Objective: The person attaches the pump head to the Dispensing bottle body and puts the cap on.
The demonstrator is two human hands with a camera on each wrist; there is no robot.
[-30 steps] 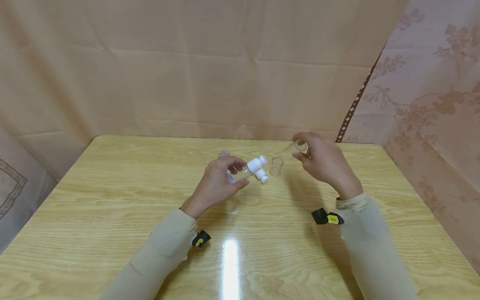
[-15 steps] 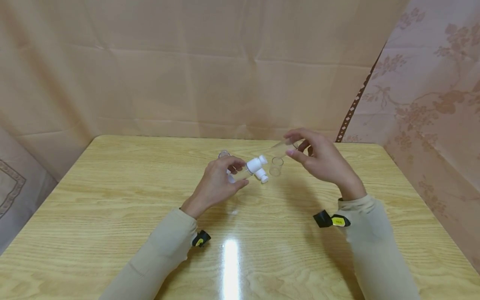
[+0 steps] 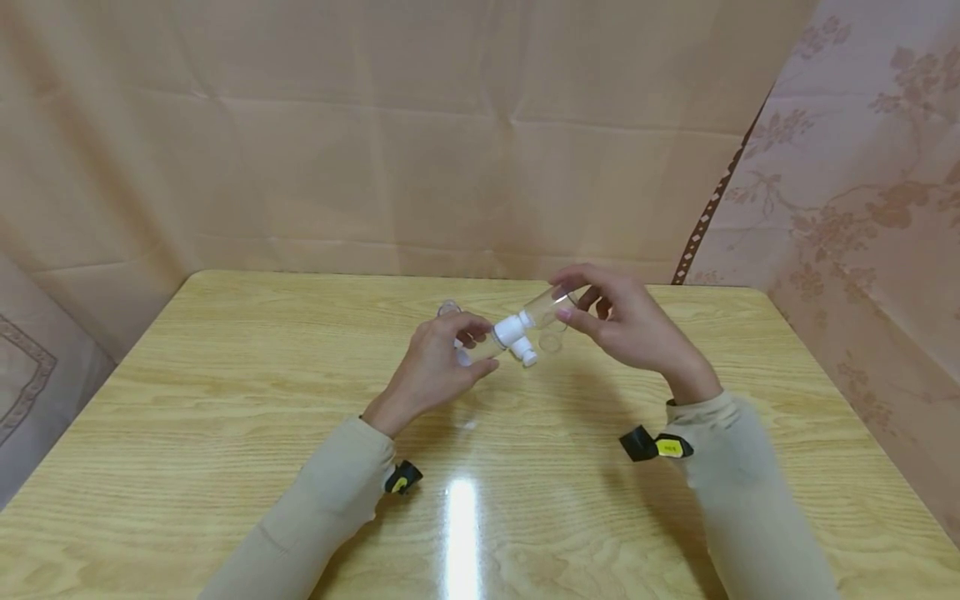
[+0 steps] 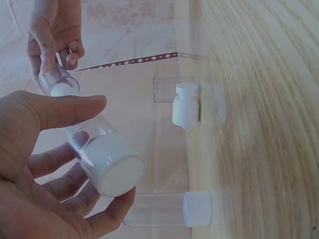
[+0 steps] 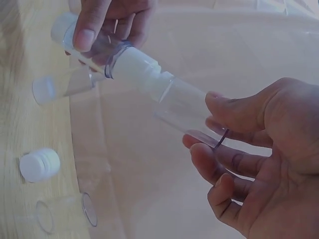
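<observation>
My left hand [image 3: 435, 360] holds a clear bottle [image 4: 97, 127] with a white base, between thumb and fingers, above the table. The bottle is tilted, and its white pump top [image 3: 510, 330] points up to the right. My right hand [image 3: 630, 327] pinches a clear cylindrical cap [image 5: 187, 107] near its far end. The cap lines up with the pump top, its open end at the tip of the nozzle. Below, a second white pump top [image 4: 186, 110] stands on the table beside another clear cap [image 5: 67, 213].
Another clear bottle [image 4: 157, 209] with a white base stands on the table [image 3: 247, 392], partly behind my left hand in the head view. A beige curtain [image 3: 420, 167] hangs along the table's back edge, and a floral cloth [image 3: 862, 208] hangs on the right.
My right hand has moved left and slightly down with the clear cap, turning it to meet the pump top. My left hand and the bottle have stayed in place.
</observation>
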